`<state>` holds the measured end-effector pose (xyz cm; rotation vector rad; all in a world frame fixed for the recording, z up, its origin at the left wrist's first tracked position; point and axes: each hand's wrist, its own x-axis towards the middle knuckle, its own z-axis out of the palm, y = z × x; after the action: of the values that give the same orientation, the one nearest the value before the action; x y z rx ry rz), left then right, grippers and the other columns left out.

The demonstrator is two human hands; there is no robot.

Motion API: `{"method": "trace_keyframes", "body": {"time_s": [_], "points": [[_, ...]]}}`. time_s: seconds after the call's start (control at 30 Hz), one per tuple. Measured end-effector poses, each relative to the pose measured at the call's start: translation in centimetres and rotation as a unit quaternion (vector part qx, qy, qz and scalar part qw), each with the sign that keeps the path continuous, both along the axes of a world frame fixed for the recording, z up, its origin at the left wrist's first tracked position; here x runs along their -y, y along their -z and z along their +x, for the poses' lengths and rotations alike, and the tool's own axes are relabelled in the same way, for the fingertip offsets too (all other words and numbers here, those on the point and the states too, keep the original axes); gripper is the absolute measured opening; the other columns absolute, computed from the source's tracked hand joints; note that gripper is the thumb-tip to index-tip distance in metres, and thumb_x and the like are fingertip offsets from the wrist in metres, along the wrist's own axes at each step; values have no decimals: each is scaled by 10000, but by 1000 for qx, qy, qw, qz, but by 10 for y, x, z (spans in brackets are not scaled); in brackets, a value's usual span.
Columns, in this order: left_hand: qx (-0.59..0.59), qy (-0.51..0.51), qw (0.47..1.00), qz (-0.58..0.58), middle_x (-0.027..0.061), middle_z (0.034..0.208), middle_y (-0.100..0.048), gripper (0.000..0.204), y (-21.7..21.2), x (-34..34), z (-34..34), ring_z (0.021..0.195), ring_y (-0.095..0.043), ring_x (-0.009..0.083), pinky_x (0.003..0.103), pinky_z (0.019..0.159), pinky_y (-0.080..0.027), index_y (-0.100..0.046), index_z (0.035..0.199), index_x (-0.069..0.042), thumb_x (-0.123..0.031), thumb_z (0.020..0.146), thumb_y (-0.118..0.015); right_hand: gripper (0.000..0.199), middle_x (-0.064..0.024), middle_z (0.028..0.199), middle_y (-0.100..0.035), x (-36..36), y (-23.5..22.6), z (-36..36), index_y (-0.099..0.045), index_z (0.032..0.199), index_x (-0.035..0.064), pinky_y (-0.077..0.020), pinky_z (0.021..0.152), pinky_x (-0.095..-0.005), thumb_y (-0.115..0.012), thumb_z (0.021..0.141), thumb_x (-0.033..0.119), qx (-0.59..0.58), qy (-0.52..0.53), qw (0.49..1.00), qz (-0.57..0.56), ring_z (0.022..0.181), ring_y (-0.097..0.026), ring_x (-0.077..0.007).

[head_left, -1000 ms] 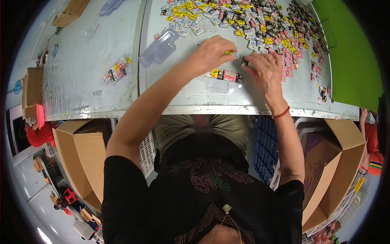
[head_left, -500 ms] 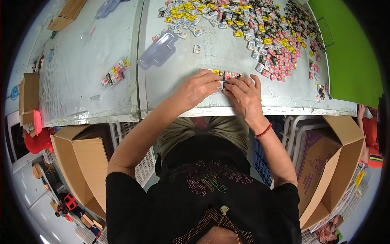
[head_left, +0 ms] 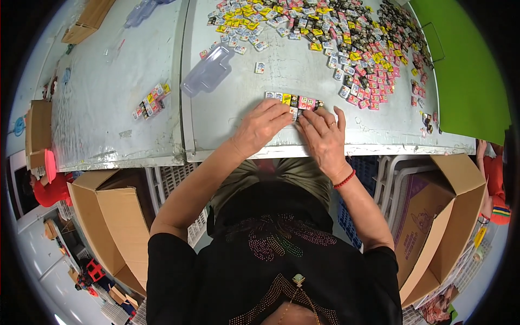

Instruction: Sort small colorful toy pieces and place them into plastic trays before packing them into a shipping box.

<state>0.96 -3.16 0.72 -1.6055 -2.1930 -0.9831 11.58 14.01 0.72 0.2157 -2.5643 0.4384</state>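
Observation:
A short double row of small block-like pieces [head_left: 307, 101], white, yellow, black and pink, lies near the table's front edge. My left hand [head_left: 262, 124] closes on its near left part, fingers bent and pressed together. From the right, my right hand [head_left: 326, 135] holds the row's near side with curled fingers, one outer finger raised. Both sets of fingertips and part of the row are hidden under the hands. Beyond them lies a lone white piece [head_left: 260, 67], with an unfilled clear plastic tray [head_left: 207, 70] to its left.
Loose pieces [head_left: 352, 46] spread over the far right of the table. A filled cluster [head_left: 151, 102] lies on the left table [head_left: 108, 130], past a seam. Open cardboard boxes [head_left: 116, 216] stand below on both sides. A green surface [head_left: 468, 70] borders the right.
My left hand has shifted slightly left and nearer me, uncovering white pieces at the row's left end. My right hand stays at the row, its fingers slightly shifted.

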Motion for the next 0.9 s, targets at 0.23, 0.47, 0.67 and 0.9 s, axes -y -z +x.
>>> {"method": "trace_keyframes", "body": {"time_s": [0.23,0.47,0.67,0.9], "points": [[-15,-9,999,-48,115,1225,-581,401,3,17,15,1190,-519,316,403,936,-484,-630,1099,16,-144,752,-750,413,-69,1215,-608,-4,3,11,-641,1159,46,-323,1059,-498,-749,773,147,45,3,999,-15,1142,-539,-261],[2,-21,989,-146,150,1432,-437,718,-9,2,2,1319,-394,372,504,1070,-326,-490,1313,34,-391,779,-712,645,-140,1453,-424,-9,-7,-11,-410,1408,5,-255,1106,-548,-620,899,340,136,-2,991,6,1371,-366,-340],[8,-26,987,-158,160,1436,-419,695,-5,3,1,1326,-373,371,511,1081,-298,-484,1310,48,-421,829,-664,683,-146,1488,-384,-10,-6,-8,-395,1421,1,-242,1118,-557,-607,899,386,172,-20,985,13,1390,-337,-340],[379,-205,902,11,185,1078,-654,368,-4,23,-4,854,-671,290,330,744,-536,-539,1255,23,-123,924,-609,706,-187,1455,-389,-18,-5,-8,-400,1416,16,-260,1112,-549,-662,863,368,183,-18,983,22,1353,-347,-397]]}}
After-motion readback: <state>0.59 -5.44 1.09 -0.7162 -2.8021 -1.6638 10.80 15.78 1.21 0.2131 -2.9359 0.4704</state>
